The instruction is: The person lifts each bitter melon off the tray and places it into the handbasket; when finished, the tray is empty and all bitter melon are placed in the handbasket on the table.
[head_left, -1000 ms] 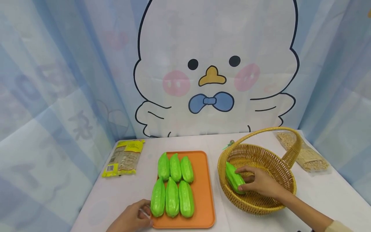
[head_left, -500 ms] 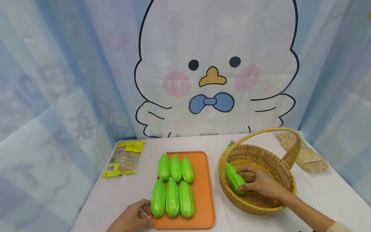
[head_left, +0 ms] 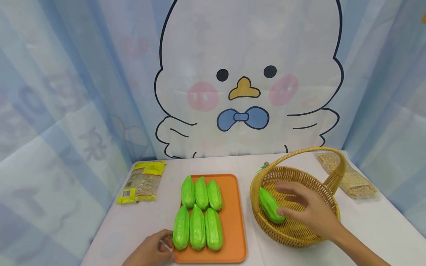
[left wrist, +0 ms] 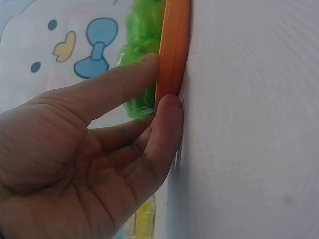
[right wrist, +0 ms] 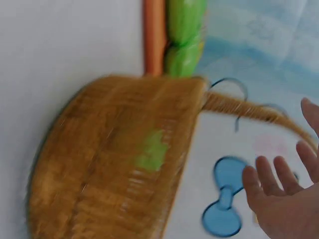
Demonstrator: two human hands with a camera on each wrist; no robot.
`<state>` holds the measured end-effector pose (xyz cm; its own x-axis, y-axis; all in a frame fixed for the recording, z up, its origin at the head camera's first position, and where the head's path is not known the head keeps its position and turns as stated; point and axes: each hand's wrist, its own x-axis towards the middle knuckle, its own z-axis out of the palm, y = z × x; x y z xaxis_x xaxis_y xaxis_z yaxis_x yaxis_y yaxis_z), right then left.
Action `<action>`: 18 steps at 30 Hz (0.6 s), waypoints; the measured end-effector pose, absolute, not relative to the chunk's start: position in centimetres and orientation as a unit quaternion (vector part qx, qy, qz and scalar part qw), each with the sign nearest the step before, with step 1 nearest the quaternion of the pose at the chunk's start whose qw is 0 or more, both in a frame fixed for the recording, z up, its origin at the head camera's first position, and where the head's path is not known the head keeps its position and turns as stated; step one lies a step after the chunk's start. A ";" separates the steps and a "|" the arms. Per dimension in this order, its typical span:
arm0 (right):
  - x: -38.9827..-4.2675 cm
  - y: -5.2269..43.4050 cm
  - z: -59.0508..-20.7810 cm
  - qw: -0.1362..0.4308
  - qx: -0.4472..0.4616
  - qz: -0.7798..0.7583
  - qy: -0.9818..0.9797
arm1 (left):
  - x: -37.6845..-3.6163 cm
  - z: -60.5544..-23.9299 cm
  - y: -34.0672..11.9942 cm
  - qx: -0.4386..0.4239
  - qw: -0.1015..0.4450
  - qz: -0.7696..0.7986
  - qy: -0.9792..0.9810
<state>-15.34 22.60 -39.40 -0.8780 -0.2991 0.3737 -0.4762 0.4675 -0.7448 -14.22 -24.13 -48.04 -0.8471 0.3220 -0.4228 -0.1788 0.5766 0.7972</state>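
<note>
On the orange tray (head_left: 233,221), in the head view, lie several bright green, ridged toy vegetables (head_left: 198,227) that taper to a point, in two rows. My left hand (head_left: 151,249) pinches the tray's near left edge; the left wrist view has the thumb (left wrist: 124,79) at the top of the rim and a finger against its underside. One more green vegetable (head_left: 269,205) leans inside the wicker basket (head_left: 294,240), by its left wall. My right hand (head_left: 311,210) hangs over the basket with fingers spread, holding nothing, its thumb beside that vegetable.
The basket's tall handle (head_left: 309,149) arches over it behind the right hand. A yellow packet (head_left: 143,181) lies at the back left, a clear bag of grains (head_left: 347,175) at the back right. A small green object (head_left: 263,166) lies behind the basket.
My right hand has let go of the green vegetable in the basket and drawn back up and to the right, fingers opening. The left hand and tray stay put.
</note>
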 end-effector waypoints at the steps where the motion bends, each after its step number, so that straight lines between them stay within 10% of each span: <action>1: -14.7 22.0 -39.1 0.108 0.248 0.475 -0.837 | -14.2 -48.0 -24.1 0.043 0.273 0.459 0.845; 9: -11.9 16.8 -39.6 0.136 0.355 0.484 -0.788 | -14.3 -48.0 -24.1 0.049 0.267 0.459 0.846; 18: -13.3 12.3 -43.6 -0.101 0.260 0.614 -0.739 | -14.3 -48.0 -23.9 0.027 0.279 0.460 0.843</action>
<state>-13.32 12.32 -43.62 -0.8447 -0.5074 0.1704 -0.2607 0.1120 -0.9589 -14.25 -23.93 -47.98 -0.8425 0.3029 -0.4454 -0.2104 0.5762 0.7898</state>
